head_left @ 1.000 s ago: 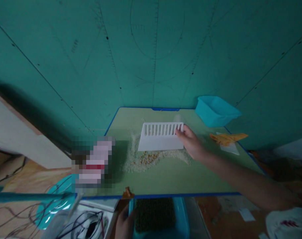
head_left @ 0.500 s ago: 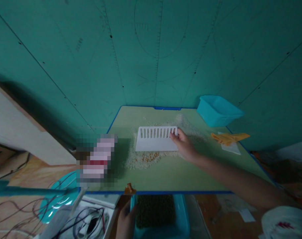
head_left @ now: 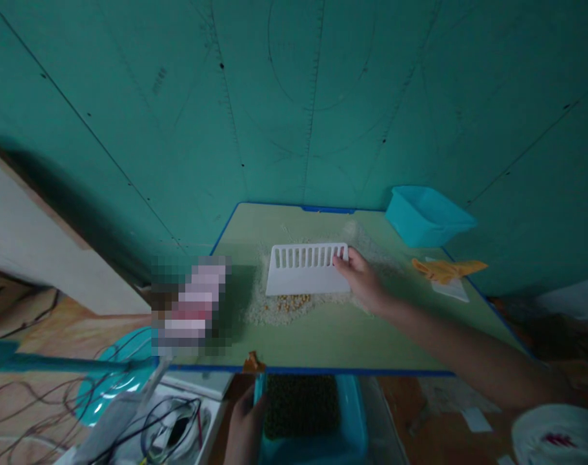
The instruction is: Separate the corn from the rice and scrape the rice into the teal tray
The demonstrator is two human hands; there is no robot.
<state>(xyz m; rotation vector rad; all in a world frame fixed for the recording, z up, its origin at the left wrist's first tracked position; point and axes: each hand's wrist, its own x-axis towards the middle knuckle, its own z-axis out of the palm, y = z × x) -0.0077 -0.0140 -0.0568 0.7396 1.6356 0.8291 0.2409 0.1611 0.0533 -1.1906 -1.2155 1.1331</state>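
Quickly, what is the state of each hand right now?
Left hand: closed on the left rim of the blue tub.
Right hand: closed on the white slotted scraper, at its right end.

- The head camera is sitting on the person's head, looking forward and down across the green board [head_left: 323, 336] from its near edge.
- It is facing the teal ruled backdrop [head_left: 294, 97], which is filling the upper half of the frame.
- The right hand [head_left: 364, 284], gripping the white slotted scraper [head_left: 306, 274], is showing at mid-distance, with the arm coming in from lower right.
- The left hand [head_left: 243, 426], holding the teal tray [head_left: 352, 439], is lying nearest and is being cut by the bottom edge.
- The wide lens is bending straight lines outward.
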